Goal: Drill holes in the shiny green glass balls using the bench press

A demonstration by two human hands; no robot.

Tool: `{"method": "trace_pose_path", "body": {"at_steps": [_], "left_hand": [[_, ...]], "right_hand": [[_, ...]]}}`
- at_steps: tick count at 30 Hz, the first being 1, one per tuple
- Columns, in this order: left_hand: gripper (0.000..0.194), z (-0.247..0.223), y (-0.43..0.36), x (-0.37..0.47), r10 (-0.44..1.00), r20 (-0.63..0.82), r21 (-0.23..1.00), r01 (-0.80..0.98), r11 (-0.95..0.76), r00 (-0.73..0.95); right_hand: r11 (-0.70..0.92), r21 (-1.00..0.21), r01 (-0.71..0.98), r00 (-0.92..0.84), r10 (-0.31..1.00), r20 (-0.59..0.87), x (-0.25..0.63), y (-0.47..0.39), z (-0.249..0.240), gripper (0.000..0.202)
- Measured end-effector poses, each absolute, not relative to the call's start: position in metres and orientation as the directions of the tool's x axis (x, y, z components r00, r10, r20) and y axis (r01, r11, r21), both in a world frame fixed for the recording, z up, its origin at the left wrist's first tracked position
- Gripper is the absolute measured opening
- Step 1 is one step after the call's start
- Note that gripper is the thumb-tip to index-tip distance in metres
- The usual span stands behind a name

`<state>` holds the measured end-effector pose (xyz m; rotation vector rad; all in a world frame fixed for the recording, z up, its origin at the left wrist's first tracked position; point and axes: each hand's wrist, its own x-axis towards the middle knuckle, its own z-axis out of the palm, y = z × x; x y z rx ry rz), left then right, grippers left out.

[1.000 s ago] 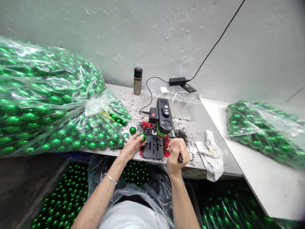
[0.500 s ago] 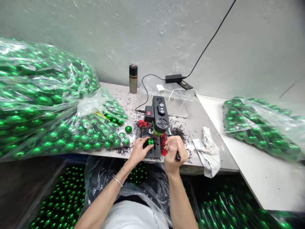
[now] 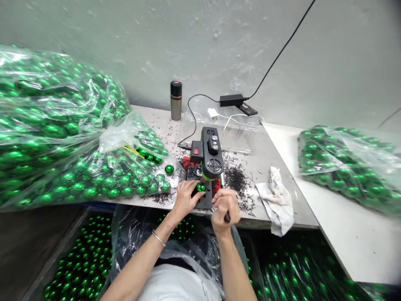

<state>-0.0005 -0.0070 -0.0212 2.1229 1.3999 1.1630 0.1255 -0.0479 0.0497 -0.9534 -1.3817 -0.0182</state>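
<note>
A shiny green ball [image 3: 201, 187] sits on the black base plate [image 3: 205, 203] of a small drill press [image 3: 212, 150], under its head. The fingers and thumb of my left hand [image 3: 187, 197] are closed round the ball from the left. To the right of the base, my right hand [image 3: 225, 209] is wrapped round a black handle [image 3: 227, 217], whose end shows below the fist. Red and black shavings lie about the press. Another green ball [image 3: 169, 169] rests on the plastic to the left.
Big clear bags of green balls [image 3: 56, 138] fill the left. A dark bottle [image 3: 176, 100], a power adapter [image 3: 232, 100] and a white cloth [image 3: 277, 202] lie around the press. Another bag [image 3: 344, 167] is at right; containers of balls [image 3: 81, 259] stand below.
My right hand has moved slightly left and down with the handle. My left hand still holds the ball under the press head. The view has shifted a little.
</note>
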Motion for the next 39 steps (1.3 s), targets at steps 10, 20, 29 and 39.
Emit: {"method": "trace_pose_path", "body": {"at_steps": [10,20,29,39], "left_hand": [[0.026,-0.022,-0.008,0.001,0.875,0.452,0.643,0.616,-0.455,0.175],[0.027,-0.026,-0.006,0.0,0.854,0.492,0.641,0.594,-0.486,0.168],[0.029,-0.027,0.0,0.0,0.863,0.478,0.668,0.568,-0.48,0.166],[0.049,-0.02,-0.056,-0.032,0.856,0.47,0.627,0.601,-0.496,0.216]], "right_hand": [[0.705,-0.462,0.538,0.236,0.401,0.885,0.126,-0.037,0.004,0.032],[0.684,-0.416,0.598,0.195,0.38,0.904,0.127,-0.035,0.006,0.032],[0.721,-0.362,0.591,0.097,0.382,0.919,0.133,-0.036,0.04,0.033],[0.608,-0.637,0.473,0.23,0.613,0.756,0.127,-0.046,0.107,0.035]]}}
